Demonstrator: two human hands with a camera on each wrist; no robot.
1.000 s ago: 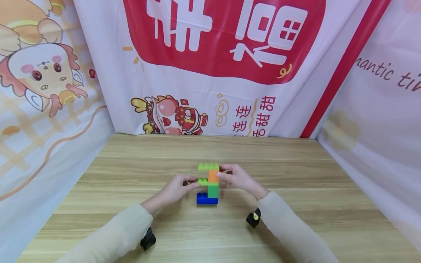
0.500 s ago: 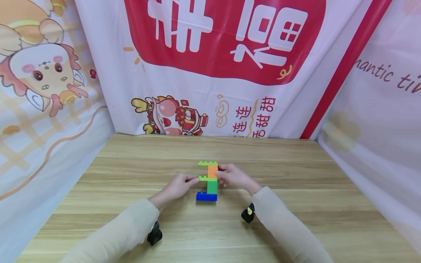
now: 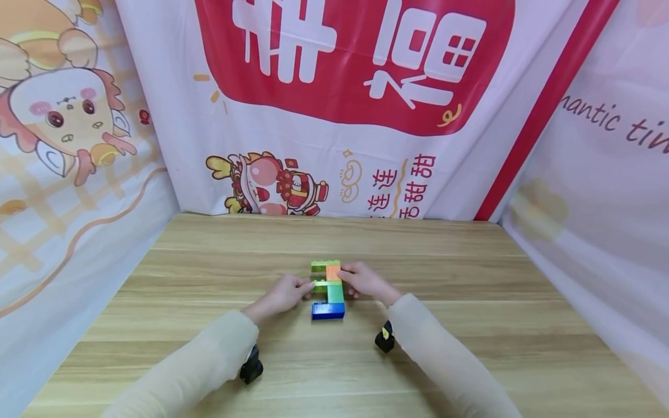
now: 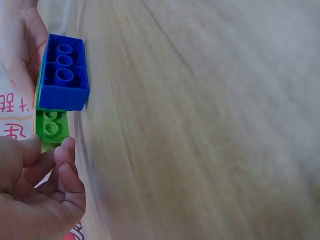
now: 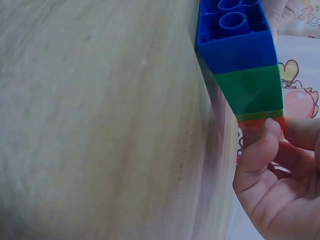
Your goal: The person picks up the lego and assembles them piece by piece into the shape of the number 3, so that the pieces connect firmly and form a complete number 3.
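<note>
A building-block structure stands at mid-table in the head view. Nearest the person is a blue brick (image 3: 328, 312), then a green brick (image 3: 335, 294), a lime plate (image 3: 320, 288), an orange brick (image 3: 333, 273) and another lime plate (image 3: 318, 267) at the far end. Both plates jut out leftward. My left hand (image 3: 282, 295) pinches the free end of the nearer lime plate between thumb and fingers. From the other side, my right hand (image 3: 366, 280) pinches the orange brick. Both wrist views show the hollow underside of the blue brick (image 4: 64, 72). Whether the structure touches the table is unclear.
The wood-grain table (image 3: 324, 371) is walled by printed cloths, with a red and white one (image 3: 334, 122) at the back. Black wrist cameras (image 3: 252, 366) hang under both beige sleeves (image 3: 444, 354).
The structure has shifted slightly left and tipped backward, so its near faces show brighter. Both hands have moved with it and kept their grips; the forearms have drawn closer together.
</note>
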